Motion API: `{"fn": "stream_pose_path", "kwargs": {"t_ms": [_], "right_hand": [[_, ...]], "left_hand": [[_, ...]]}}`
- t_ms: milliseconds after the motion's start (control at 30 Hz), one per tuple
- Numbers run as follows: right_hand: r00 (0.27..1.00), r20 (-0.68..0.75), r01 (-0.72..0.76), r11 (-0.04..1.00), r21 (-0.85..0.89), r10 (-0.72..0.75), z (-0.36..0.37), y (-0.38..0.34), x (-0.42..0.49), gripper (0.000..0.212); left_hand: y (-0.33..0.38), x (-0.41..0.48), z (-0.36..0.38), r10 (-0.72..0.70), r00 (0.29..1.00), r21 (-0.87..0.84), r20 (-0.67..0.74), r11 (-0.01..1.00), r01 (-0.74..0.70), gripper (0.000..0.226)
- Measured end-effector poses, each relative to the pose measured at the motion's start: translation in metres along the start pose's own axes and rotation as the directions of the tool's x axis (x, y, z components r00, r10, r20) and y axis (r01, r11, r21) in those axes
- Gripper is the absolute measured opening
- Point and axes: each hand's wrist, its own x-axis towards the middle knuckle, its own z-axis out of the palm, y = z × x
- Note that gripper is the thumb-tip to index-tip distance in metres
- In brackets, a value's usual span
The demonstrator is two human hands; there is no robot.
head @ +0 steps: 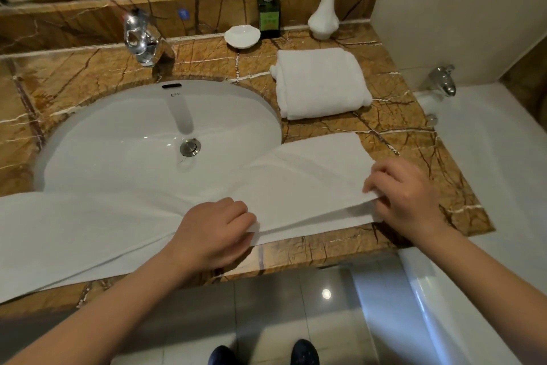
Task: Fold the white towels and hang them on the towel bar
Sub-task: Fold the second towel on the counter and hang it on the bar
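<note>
White towel [310,175] lies long and flat along the front of the brown marble counter [414,139]. Its left part sags over the near rim of the sink [142,127]; its right end is on the marble. Right end is doubled: two layers show at the near edge.

Left hand [214,236] is at the near edge, about mid-length. Fingers curled together, pinching the upper layer's edge.

Right hand [407,196] is at the right end. Fingers curled, pinching the same upper layer, which is raised slightly off the lower one.

Second towel [321,83], folded into a thick bundle, sits further back on the counter, right of the sink, apart from the first.

Along the back ledge: white vase [324,15], green soap bottle [268,15], small white dish [242,36]. Chrome tap [142,39] behind the sink. Bathtub [488,157] to the right.
</note>
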Motion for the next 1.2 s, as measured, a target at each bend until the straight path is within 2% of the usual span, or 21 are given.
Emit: {"fn": "stream_pose_path", "kwargs": {"t_ms": [133, 300, 533, 633, 700, 800, 867, 900, 967, 1033, 1200], "right_hand": [[0.984, 0.16, 0.076, 0.996, 0.044, -0.082, 0.012, -0.002, -0.017, 0.026], [0.984, 0.155, 0.085, 0.996, 0.035, -0.089, 0.021, 0.001, -0.016, 0.028], [0.983, 0.116, 0.138, 0.989, 0.049, -0.143, 0.026, -0.002, -0.005, 0.033], [0.973, 0.142, 0.176, 0.983, 0.057, -0.183, 0.028, -0.007, -0.005, 0.023], [0.983, 0.085, 0.158, 0.986, 0.062, -0.162, 0.025, -0.006, -0.002, 0.011], [0.987, -0.094, 0.138, 0.988, 0.075, -0.131, 0.015, -0.003, 0.001, 0.013], [0.975, -0.162, 0.167, 0.983, 0.076, -0.153, 0.011, -0.005, -0.002, 0.012], [0.974, -0.144, 0.189, 0.979, 0.07, -0.178, 0.011, -0.006, -0.006, 0.011], [0.975, -0.021, 0.223, 0.973, 0.06, -0.223, 0.015, -0.006, -0.018, 0.007], [0.975, 0.08, 0.203, 0.977, 0.072, -0.208, 0.021, -0.002, -0.028, 0.011], [0.968, 0.093, 0.227, 0.972, 0.064, -0.232, 0.024, 0.007, -0.03, 0.008]], "left_hand": [[0.002, -0.001, 0.0, -0.063, 0.997, -0.019, 0.036, 0.998, 0.063, 0.023], [0.008, 0.009, 0.0, -0.145, 0.989, 0.002, 0.027, 0.989, 0.145, 0.033], [0.035, 0.043, 0.01, -0.181, 0.983, -0.017, 0.009, 0.983, 0.181, 0.03], [0.041, 0.052, 0.014, -0.227, 0.974, -0.021, 0.009, 0.974, 0.227, 0.027], [0.042, 0.054, 0.017, -0.242, 0.97, -0.016, 0.011, 0.97, 0.243, 0.027], [0.042, 0.056, 0.018, -0.233, 0.972, -0.002, 0.006, 0.973, 0.233, 0.028], [0.043, 0.057, 0.019, -0.223, 0.975, 0.012, 0.001, 0.975, 0.223, 0.03], [0.043, 0.058, 0.019, -0.218, 0.976, 0.022, 0.001, 0.976, 0.218, 0.031], [0.043, 0.057, 0.02, -0.203, 0.979, 0.033, -0.012, 0.979, 0.203, 0.029], [0.041, 0.054, 0.019, -0.177, 0.983, 0.032, -0.044, 0.983, 0.178, 0.026], [0.028, 0.038, 0.016, -0.065, 0.987, 0.061, -0.145, 0.995, 0.074, 0.019]]}}
